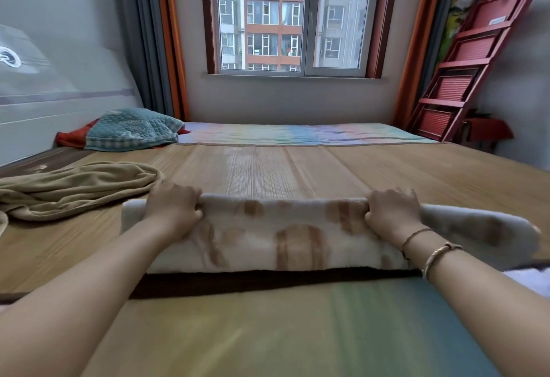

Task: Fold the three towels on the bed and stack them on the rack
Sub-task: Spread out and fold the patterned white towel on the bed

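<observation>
Patterned towel lengthwise left-right, far edge seemingly in both hands' grip.

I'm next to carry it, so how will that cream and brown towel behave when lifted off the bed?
The cream and brown towel looks thick and plush, so probably floppy: its free right end would droop. Both hands, left hand and right hand, grip the far fold, suggesting it needs two-point support. Likely light, not slippery.

Two towels, two hands, perhaps one pillow.
</observation>
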Demonstrator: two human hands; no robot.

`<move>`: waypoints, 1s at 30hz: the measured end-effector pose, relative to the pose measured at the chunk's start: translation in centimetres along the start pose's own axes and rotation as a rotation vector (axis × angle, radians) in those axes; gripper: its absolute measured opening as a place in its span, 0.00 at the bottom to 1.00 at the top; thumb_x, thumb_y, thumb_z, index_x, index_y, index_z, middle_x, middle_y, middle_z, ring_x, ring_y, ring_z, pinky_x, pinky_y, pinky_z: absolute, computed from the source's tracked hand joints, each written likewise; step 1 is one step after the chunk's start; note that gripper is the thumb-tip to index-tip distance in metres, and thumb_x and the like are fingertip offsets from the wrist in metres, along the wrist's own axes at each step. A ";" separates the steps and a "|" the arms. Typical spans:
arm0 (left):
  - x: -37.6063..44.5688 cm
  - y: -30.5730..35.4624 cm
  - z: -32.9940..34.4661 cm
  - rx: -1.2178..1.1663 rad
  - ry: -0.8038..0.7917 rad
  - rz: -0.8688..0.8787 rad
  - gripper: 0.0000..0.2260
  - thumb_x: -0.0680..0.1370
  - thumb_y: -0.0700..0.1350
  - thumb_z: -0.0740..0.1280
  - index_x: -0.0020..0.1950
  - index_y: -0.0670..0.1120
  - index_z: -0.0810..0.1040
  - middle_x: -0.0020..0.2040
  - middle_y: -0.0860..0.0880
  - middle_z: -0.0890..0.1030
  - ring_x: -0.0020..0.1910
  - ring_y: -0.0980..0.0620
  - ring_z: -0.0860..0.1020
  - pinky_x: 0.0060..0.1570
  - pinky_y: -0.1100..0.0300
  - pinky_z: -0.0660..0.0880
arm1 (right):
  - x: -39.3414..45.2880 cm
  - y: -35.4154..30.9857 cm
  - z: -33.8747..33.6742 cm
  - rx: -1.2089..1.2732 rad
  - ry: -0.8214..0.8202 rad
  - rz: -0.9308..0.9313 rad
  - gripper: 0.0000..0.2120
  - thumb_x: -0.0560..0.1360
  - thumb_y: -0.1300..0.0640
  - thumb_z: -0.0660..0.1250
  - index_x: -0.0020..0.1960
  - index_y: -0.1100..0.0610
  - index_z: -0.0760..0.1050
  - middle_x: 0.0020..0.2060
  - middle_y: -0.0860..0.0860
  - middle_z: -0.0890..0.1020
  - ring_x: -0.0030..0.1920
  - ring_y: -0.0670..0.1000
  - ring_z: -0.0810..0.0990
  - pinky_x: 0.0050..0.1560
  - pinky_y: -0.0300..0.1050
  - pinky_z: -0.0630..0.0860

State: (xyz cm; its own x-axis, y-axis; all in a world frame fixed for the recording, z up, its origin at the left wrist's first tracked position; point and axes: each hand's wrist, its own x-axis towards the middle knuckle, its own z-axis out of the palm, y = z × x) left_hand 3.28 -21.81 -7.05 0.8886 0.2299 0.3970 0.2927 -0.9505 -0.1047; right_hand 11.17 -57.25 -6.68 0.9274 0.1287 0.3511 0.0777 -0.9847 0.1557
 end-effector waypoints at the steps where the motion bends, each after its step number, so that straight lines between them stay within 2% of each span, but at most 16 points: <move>1: 1.4 0.4 0.7 0.035 -0.039 -0.016 0.07 0.74 0.49 0.63 0.50 0.51 0.76 0.53 0.44 0.80 0.62 0.42 0.70 0.59 0.51 0.65 | 1.6 -0.4 0.4 -0.022 -0.007 0.015 0.13 0.73 0.57 0.59 0.55 0.52 0.77 0.56 0.53 0.80 0.61 0.55 0.74 0.64 0.53 0.64; 3: 4.0 1.0 2.5 0.036 -0.095 -0.061 0.10 0.76 0.48 0.61 0.56 0.51 0.75 0.58 0.43 0.78 0.66 0.41 0.66 0.69 0.48 0.58 | 4.6 -1.2 1.4 -0.034 -0.020 0.034 0.13 0.73 0.56 0.60 0.56 0.52 0.77 0.57 0.53 0.80 0.63 0.55 0.73 0.68 0.55 0.62; 5: 5.3 1.5 4.3 -0.009 -0.109 -0.104 0.13 0.77 0.49 0.60 0.61 0.52 0.74 0.62 0.42 0.77 0.68 0.41 0.65 0.71 0.47 0.54 | 6.6 -1.8 2.5 -0.029 -0.051 0.041 0.14 0.73 0.57 0.60 0.56 0.53 0.77 0.58 0.52 0.80 0.63 0.55 0.73 0.68 0.56 0.61; 7: 6.3 1.6 6.8 -0.091 -0.136 -0.156 0.14 0.77 0.50 0.58 0.62 0.51 0.72 0.63 0.42 0.76 0.67 0.41 0.66 0.70 0.48 0.56 | 8.4 -2.2 4.6 -0.033 -0.118 0.028 0.14 0.72 0.56 0.59 0.56 0.53 0.77 0.58 0.53 0.79 0.63 0.55 0.73 0.66 0.53 0.64; 10: 6.4 1.3 9.8 -0.180 -0.224 -0.203 0.12 0.78 0.51 0.55 0.56 0.50 0.73 0.61 0.43 0.77 0.63 0.41 0.69 0.64 0.49 0.61 | 9.2 -2.4 8.3 0.096 -0.275 0.038 0.17 0.72 0.57 0.57 0.60 0.54 0.71 0.62 0.56 0.75 0.66 0.57 0.68 0.65 0.55 0.63; 13: 7.3 1.0 11.2 -0.171 -0.252 -0.190 0.12 0.79 0.51 0.53 0.55 0.48 0.72 0.61 0.44 0.76 0.61 0.42 0.70 0.62 0.49 0.63 | 9.7 -2.2 10.0 0.181 -0.316 0.048 0.16 0.73 0.58 0.55 0.61 0.56 0.67 0.63 0.56 0.72 0.67 0.58 0.65 0.65 0.57 0.61; 16: 8.3 1.3 11.0 -0.124 -0.333 -0.184 0.13 0.79 0.51 0.52 0.58 0.48 0.70 0.62 0.45 0.75 0.62 0.43 0.69 0.63 0.48 0.62 | 10.2 -2.0 9.9 0.175 -0.364 0.034 0.16 0.73 0.58 0.54 0.61 0.56 0.66 0.63 0.57 0.72 0.67 0.59 0.65 0.65 0.58 0.61; 19: 8.7 2.5 10.0 -0.021 -0.411 -0.263 0.17 0.79 0.50 0.52 0.66 0.47 0.68 0.68 0.45 0.69 0.68 0.42 0.65 0.68 0.44 0.58 | 10.1 -2.2 9.9 0.151 -0.318 0.013 0.17 0.76 0.56 0.52 0.64 0.56 0.63 0.65 0.57 0.70 0.67 0.60 0.63 0.68 0.60 0.58; 21: 8.1 3.7 9.1 0.000 -0.378 -0.303 0.19 0.80 0.46 0.53 0.71 0.47 0.63 0.72 0.44 0.63 0.70 0.40 0.62 0.71 0.42 0.54 | 9.5 -2.4 9.9 0.128 -0.252 0.014 0.19 0.79 0.54 0.50 0.68 0.56 0.59 0.67 0.57 0.68 0.69 0.60 0.62 0.69 0.61 0.56; 23: 7.4 5.4 7.9 -0.133 -0.296 -0.249 0.22 0.79 0.42 0.57 0.73 0.48 0.61 0.74 0.44 0.61 0.71 0.40 0.62 0.71 0.43 0.55 | 9.2 -2.4 9.8 0.117 -0.204 0.025 0.21 0.80 0.52 0.49 0.71 0.57 0.57 0.67 0.57 0.67 0.69 0.60 0.62 0.69 0.59 0.59; 26: 6.2 11.3 5.2 -0.537 -0.250 -0.077 0.20 0.79 0.42 0.58 0.72 0.50 0.65 0.73 0.47 0.65 0.69 0.45 0.67 0.69 0.48 0.63 | 8.8 -2.6 8.9 0.223 -0.145 0.061 0.20 0.79 0.54 0.53 0.70 0.59 0.59 0.67 0.58 0.68 0.67 0.59 0.67 0.65 0.53 0.65; 28: 5.4 16.1 3.9 -0.536 -0.281 0.077 0.20 0.82 0.51 0.54 0.75 0.53 0.63 0.77 0.51 0.59 0.75 0.46 0.59 0.73 0.41 0.53 | 8.0 -3.4 7.8 0.421 -0.067 0.015 0.18 0.79 0.56 0.55 0.67 0.60 0.64 0.64 0.58 0.72 0.62 0.59 0.72 0.60 0.50 0.69; 30: 4.6 19.4 4.3 -0.439 -0.393 0.155 0.23 0.82 0.57 0.47 0.77 0.57 0.56 0.79 0.53 0.50 0.78 0.45 0.47 0.71 0.33 0.41 | 6.5 -4.1 6.6 0.632 -0.087 -0.091 0.17 0.81 0.54 0.54 0.67 0.59 0.67 0.62 0.58 0.75 0.62 0.57 0.74 0.61 0.48 0.69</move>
State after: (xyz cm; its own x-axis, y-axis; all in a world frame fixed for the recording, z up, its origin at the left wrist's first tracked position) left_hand 14.58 -38.26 -11.13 0.9975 0.0625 0.0322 0.0508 -0.9573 0.2845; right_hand 19.33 -53.11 -11.15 0.9310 0.2314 0.2824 0.3338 -0.8527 -0.4019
